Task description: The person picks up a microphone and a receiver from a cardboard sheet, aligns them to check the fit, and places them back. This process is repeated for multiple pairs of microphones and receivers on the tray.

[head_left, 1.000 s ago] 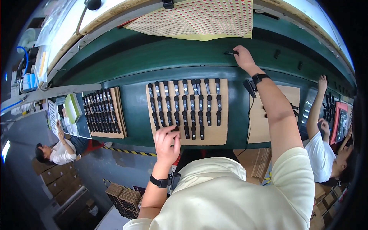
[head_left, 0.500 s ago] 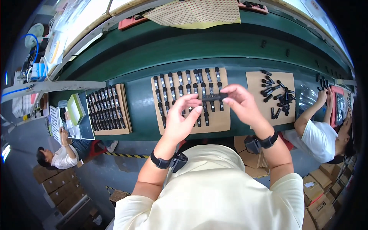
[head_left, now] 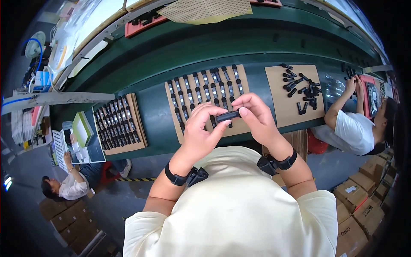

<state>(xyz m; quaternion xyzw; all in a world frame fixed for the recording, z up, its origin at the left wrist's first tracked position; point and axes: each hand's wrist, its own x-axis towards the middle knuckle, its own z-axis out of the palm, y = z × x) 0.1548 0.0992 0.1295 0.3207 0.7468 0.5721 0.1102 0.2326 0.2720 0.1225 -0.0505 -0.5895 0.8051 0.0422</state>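
Observation:
Between both hands, a small black clip-on microphone [head_left: 228, 116] lies nearly level, tilted slightly up to the right. My left hand [head_left: 202, 128] pinches its left end between thumb and fingers. The right end is gripped by my right hand [head_left: 256, 120], thumb against the near side. Just beyond and partly under the hands is a brown cardboard sheet [head_left: 237, 129] bearing rows of similar microphones [head_left: 198, 93] with round black foam tops. The hands hide some of the nearest ones. To the right, a second cardboard sheet [head_left: 276, 96] carries a loose scatter of black microphones [head_left: 302, 91].
A stack of cardboard sheets [head_left: 138, 111] with rows of microphones stands left on the green table [head_left: 156, 128]. Beyond it are a green-edged box [head_left: 82, 129] and a seated person [head_left: 72, 184]. At right another person [head_left: 355, 128] works beside a pink tray [head_left: 367, 100].
My hands have drawn nearer my body and closer together, turning the microphone slightly. The view has shifted, so the table appears higher and tilted.

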